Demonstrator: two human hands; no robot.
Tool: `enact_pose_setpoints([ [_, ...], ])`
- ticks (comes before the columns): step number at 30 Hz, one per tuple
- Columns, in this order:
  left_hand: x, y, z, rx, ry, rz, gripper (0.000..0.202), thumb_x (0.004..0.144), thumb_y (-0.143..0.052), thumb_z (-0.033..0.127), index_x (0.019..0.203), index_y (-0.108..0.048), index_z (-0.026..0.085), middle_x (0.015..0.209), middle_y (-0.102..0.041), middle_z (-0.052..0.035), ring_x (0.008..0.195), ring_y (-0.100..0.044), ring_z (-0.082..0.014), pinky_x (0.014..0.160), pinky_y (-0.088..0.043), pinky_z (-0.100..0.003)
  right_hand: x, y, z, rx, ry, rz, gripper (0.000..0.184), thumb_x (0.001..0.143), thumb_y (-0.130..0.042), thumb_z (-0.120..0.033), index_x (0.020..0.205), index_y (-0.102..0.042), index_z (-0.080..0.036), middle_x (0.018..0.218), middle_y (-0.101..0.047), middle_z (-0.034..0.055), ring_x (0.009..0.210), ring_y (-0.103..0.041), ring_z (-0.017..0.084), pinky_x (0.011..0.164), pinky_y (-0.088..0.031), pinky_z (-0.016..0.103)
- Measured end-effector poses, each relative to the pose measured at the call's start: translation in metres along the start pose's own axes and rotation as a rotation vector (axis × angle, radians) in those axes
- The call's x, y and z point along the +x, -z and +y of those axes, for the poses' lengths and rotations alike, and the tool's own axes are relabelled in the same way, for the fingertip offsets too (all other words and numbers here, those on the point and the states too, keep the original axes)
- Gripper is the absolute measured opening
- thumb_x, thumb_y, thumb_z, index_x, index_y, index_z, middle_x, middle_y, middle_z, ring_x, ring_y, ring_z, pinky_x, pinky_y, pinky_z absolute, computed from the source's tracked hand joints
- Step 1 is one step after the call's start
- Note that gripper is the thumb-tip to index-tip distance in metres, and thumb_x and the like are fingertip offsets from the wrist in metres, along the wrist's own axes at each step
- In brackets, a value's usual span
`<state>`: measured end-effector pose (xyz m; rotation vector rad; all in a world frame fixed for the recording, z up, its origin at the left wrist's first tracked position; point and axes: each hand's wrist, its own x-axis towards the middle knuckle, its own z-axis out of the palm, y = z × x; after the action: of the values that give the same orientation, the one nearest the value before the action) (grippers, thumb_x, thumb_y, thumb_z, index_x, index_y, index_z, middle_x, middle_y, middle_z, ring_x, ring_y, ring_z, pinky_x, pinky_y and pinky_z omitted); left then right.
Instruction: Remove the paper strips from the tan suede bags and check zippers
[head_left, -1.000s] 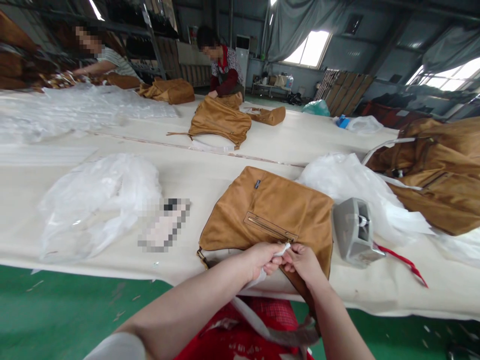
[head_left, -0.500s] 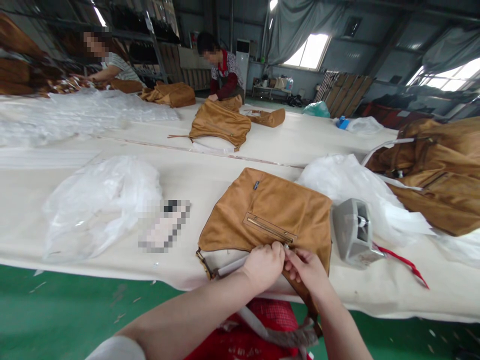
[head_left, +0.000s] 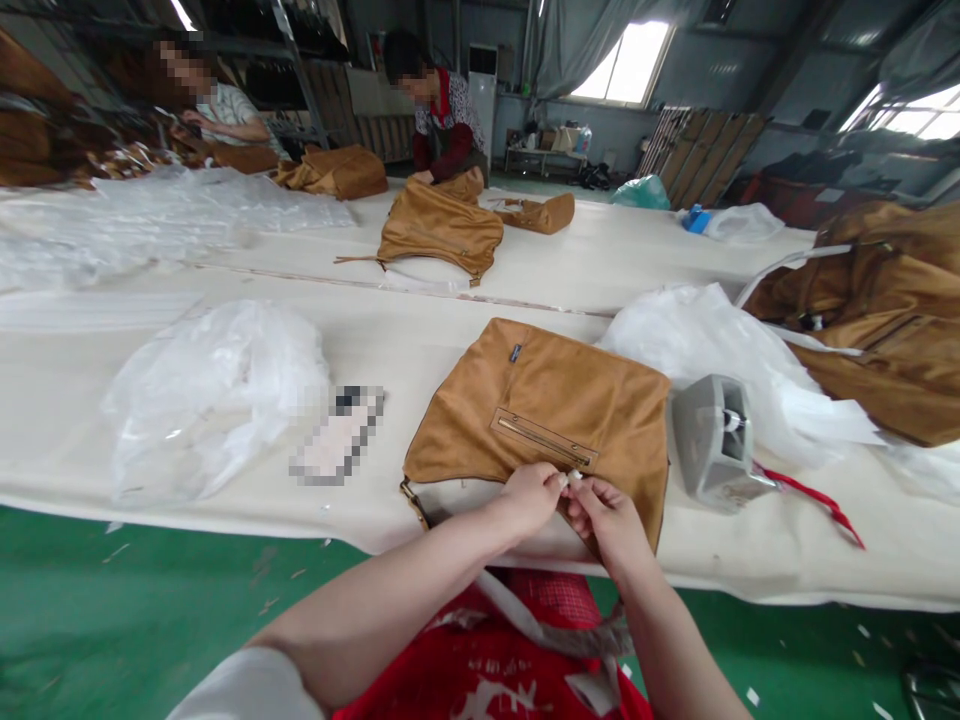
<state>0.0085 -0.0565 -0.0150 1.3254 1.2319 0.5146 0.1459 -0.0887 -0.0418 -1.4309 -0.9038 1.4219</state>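
Note:
A tan handbag lies flat on the table in front of me, its zipped pocket and small dark label facing up. Over the bag's lower edge, just below the pocket's right end, my two hands meet. My left hand is closed in a pinch at a small white scrap. From the other side, my right hand pinches the same scrap between thumb and forefinger, with the other fingers curled. What the scrap is made of is too small to tell. The bag's wrapped strap hangs over my lap.
Right of the bag stands a grey tape dispenser with a red ribbon. Clear plastic bags and a blurred phone-like item lie left. More tan bags are piled right. Two people work across the table.
The white scrap shows more plainly between my fingertips, and my hands stay together at the same spot on the bag. The camera view has shifted slightly. One person across has raised a hand.

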Motion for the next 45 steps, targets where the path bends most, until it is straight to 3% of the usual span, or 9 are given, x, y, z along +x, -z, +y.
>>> enact_pose_setpoints([
  [7,-0.005,0.011,0.013,-0.384,0.190,-0.394,0.023,0.087,-0.043,0.029,0.068,-0.045,0.017,0.058,-0.027,0.0089,0.040,-0.014,-0.0050,0.041,-0.018,-0.018,0.002,-0.001,-0.005,0.042,-0.041,-0.056,0.039,0.068,-0.074,-0.056,0.066,-0.065,-0.018,0.055,-0.061,-0.0007,0.047,-0.052,0.011,0.041,-0.036,0.021],
  [11,-0.015,-0.001,0.007,-0.484,0.219,-0.472,0.031,0.090,-0.040,0.039,0.072,-0.052,0.016,0.058,-0.039,0.0054,0.042,-0.031,-0.0058,0.044,-0.028,-0.017,-0.003,0.000,-0.012,0.132,-0.057,-0.143,0.038,0.072,-0.071,-0.056,0.080,-0.072,-0.019,0.063,-0.066,0.0014,0.059,-0.061,0.017,0.055,-0.049,0.026],
  [14,-0.021,0.010,0.003,-0.218,-0.016,-0.347,0.034,0.089,-0.046,0.043,0.077,-0.061,0.015,0.072,-0.061,-0.0031,0.067,-0.058,-0.0142,0.064,-0.046,-0.024,-0.003,0.007,-0.014,0.206,-0.067,-0.121,0.037,0.067,-0.077,-0.053,0.077,-0.072,-0.018,0.063,-0.067,0.0022,0.058,-0.062,0.016,0.060,-0.052,0.029],
  [18,-0.017,0.079,0.005,0.255,-0.428,0.091,0.030,0.092,-0.044,0.038,0.089,-0.068,0.019,0.093,-0.070,-0.0046,0.092,-0.063,-0.0191,0.086,-0.047,-0.029,0.001,0.013,-0.012,0.189,-0.049,-0.006,0.037,0.057,-0.085,-0.049,0.068,-0.070,-0.018,0.075,-0.072,0.0063,0.066,-0.064,0.017,0.066,-0.053,0.028],
  [23,0.011,0.169,-0.020,0.386,-0.396,0.808,0.034,0.092,-0.041,0.031,0.113,-0.063,0.017,0.129,-0.058,-0.0097,0.127,-0.046,-0.0240,0.114,-0.029,-0.040,0.000,0.020,-0.019,0.031,-0.026,0.015,0.041,0.061,-0.080,-0.056,0.070,-0.071,-0.017,0.076,-0.073,0.0085,0.071,-0.065,0.020,0.071,-0.053,0.031],
  [29,0.031,0.175,-0.069,0.218,-0.232,0.695,0.047,0.095,-0.034,0.036,0.128,-0.054,0.010,0.139,-0.051,-0.0132,0.132,-0.044,-0.0224,0.115,-0.029,-0.038,-0.003,0.087,-0.053,-0.509,0.190,0.296,0.052,0.073,-0.061,-0.068,0.088,-0.073,-0.019,0.099,-0.073,0.0119,0.095,-0.066,0.029,0.090,-0.049,0.040],
  [33,0.030,0.170,-0.071,0.158,-0.257,0.662,0.046,0.096,-0.032,0.039,0.125,-0.058,0.014,0.132,-0.059,-0.0084,0.125,-0.051,-0.0200,0.111,-0.035,-0.033,0.008,0.117,-0.056,-0.799,0.082,0.570,0.053,0.068,-0.066,-0.060,0.101,-0.070,-0.019,0.109,-0.071,0.0142,0.112,-0.060,0.037,0.100,-0.042,0.050],
  [40,0.027,0.176,-0.068,0.114,-0.272,0.648,0.041,0.095,-0.035,0.034,0.114,-0.066,0.017,0.119,-0.068,-0.0064,0.113,-0.060,-0.0214,0.104,-0.043,-0.033,0.030,0.082,-0.036,-0.126,-0.213,0.283,0.043,0.064,-0.079,-0.049,0.097,-0.068,-0.024,0.109,-0.073,0.0101,0.101,-0.068,0.031,0.087,-0.058,0.040],
  [45,0.021,0.178,-0.065,0.086,-0.276,0.641,0.042,0.092,-0.034,0.036,0.111,-0.067,0.017,0.119,-0.068,-0.0072,0.113,-0.061,-0.0222,0.104,-0.043,-0.034,0.019,0.065,-0.075,0.008,-0.306,0.144,0.041,0.067,-0.075,-0.047,0.097,-0.070,-0.021,0.100,-0.075,0.0124,0.099,-0.069,0.033,0.082,-0.059,0.043],
])
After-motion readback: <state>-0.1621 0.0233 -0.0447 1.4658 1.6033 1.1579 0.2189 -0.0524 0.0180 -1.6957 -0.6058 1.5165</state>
